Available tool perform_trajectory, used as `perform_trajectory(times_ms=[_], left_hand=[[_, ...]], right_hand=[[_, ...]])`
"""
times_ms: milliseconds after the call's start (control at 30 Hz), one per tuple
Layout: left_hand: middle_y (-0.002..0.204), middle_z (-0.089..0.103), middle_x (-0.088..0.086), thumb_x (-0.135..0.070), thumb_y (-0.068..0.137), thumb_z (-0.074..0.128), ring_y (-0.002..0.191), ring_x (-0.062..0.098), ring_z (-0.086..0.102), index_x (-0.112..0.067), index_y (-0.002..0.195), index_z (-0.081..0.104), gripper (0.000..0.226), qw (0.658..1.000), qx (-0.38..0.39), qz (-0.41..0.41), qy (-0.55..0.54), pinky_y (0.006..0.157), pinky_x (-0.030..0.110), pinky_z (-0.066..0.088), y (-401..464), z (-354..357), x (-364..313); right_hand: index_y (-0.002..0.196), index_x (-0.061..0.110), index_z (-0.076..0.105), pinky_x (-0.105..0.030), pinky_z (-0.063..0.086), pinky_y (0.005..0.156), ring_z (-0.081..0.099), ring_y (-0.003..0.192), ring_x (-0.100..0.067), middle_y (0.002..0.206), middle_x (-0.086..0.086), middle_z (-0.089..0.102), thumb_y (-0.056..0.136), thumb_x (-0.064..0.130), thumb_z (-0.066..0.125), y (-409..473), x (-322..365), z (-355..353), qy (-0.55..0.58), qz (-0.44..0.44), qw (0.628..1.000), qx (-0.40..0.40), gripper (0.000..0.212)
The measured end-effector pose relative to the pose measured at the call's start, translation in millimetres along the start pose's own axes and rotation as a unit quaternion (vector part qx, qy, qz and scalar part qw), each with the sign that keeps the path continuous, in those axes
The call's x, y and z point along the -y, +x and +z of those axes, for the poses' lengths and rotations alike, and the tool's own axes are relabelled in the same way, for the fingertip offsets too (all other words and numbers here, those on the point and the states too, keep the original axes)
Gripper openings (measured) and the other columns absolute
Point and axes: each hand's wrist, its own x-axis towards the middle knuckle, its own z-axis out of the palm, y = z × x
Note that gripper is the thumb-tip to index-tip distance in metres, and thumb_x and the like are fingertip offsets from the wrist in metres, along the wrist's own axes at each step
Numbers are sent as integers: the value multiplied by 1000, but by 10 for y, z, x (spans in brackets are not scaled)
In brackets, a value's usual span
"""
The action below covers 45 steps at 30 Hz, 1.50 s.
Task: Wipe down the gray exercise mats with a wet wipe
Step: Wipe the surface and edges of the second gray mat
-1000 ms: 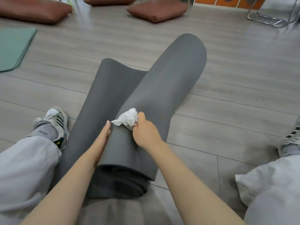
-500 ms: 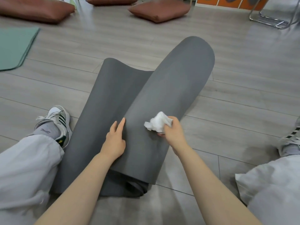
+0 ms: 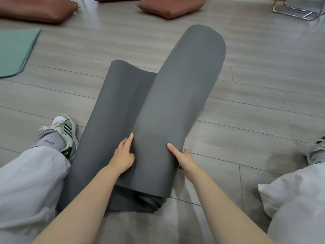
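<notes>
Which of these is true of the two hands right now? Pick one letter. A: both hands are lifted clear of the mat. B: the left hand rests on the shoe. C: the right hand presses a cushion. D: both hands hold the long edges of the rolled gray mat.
D: the left hand grips one long edge of the gray mat and the right hand grips the opposite edge, thumb on top.

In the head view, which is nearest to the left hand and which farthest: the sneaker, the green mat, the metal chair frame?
From the left hand:
1. Sneaker, just to its left.
2. Green mat, far left.
3. Metal chair frame, top right corner.
</notes>
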Motion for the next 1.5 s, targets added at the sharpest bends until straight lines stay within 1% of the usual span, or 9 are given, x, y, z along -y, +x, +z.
perform_trajectory(times_ms=[200, 267, 433, 600, 800, 967, 1100, 1233, 1500], left_hand=[[159, 26, -19, -17, 100, 31, 144, 5, 26, -46, 152, 25, 59, 979, 1, -11, -205, 120, 34, 21, -90, -10, 35], [157, 26, -22, -43, 103, 39, 144, 4, 27, -48, 152, 23, 52, 975, 0, -7, -221, 120, 35, 21, -110, 15, 36], [157, 27, -21, -81, 69, 59, 143, 3, 29, -51, 152, 19, 97, 972, 44, 27, -228, 121, 40, 25, -137, 82, -19], [158, 25, -17, -86, 65, 60, 143, 0, 26, -46, 153, 18, 105, 964, 74, 83, -242, 122, 37, 21, -224, 411, -422], [156, 23, -5, -47, 93, 61, 137, 1, 24, -35, 157, 10, 82, 967, 72, 140, -202, 113, 23, 17, -380, 984, -958], [156, 22, -6, -45, 91, 65, 139, 1, 24, -38, 156, 8, 87, 958, 94, 175, -206, 111, 21, 17, -432, 1358, -1270], [161, 18, -8, -49, 92, 63, 147, 10, 17, -35, 157, 8, 86, 964, 109, 199, -137, 119, 28, 14, -416, 1628, -1483], [166, 3, -5, -60, 92, 54, 152, 21, 5, -31, 158, 5, 87, 950, 189, 232, 82, 123, 37, 10, -435, 1975, -1526], [165, -16, -5, -66, 86, 55, 152, 25, -11, -39, 156, -1, 94, 855, 213, 307, 359, 119, 60, 5, -584, 2518, -1430]], right_hand=[[110, 15, 61, -6, 42, 45, 60, 76, 0, 93, 9, 67, 81, 26, 76, 66, 76, 18, 46, 0, 999, -13, 34], [109, 13, 64, -14, 52, 58, 67, 80, -7, 100, 1, 72, 75, 24, 81, 70, 70, 49, 61, -21, 997, -42, 39], [103, 23, 63, -39, 55, 87, 68, 92, -14, 101, 7, 71, 54, 40, 83, -83, 434, -113, -43, -125, 983, -125, 55], [99, 19, 55, -35, 48, 77, 56, 89, -22, 97, 3, 62, 66, 37, 75, -492, 1199, -516, -313, -246, 888, -230, 43], [94, 13, 45, -38, 43, 70, 57, 97, -37, 101, -13, 60, 69, 35, 69, -740, 1317, -1202, -504, -237, 750, -356, 41], [102, 8, 47, -42, 45, 81, 54, 104, -39, 107, -18, 58, 75, 44, 69, -780, 973, -1814, -538, -187, 714, -408, 49], [103, 1, 50, -45, 41, 84, 53, 97, -39, 103, -23, 57, 74, 52, 72, -635, 727, -2301, -568, -176, 664, -453, 63], [124, -7, 42, -47, 39, 87, 48, 104, -42, 115, -28, 51, 73, 47, 75, -638, 621, -2831, -557, -133, 653, -496, 81], [123, 5, 47, -41, 41, 88, 47, 107, -37, 118, -18, 54, 90, 26, 52, -481, 278, -2951, -644, -114, 685, -320, 39]])
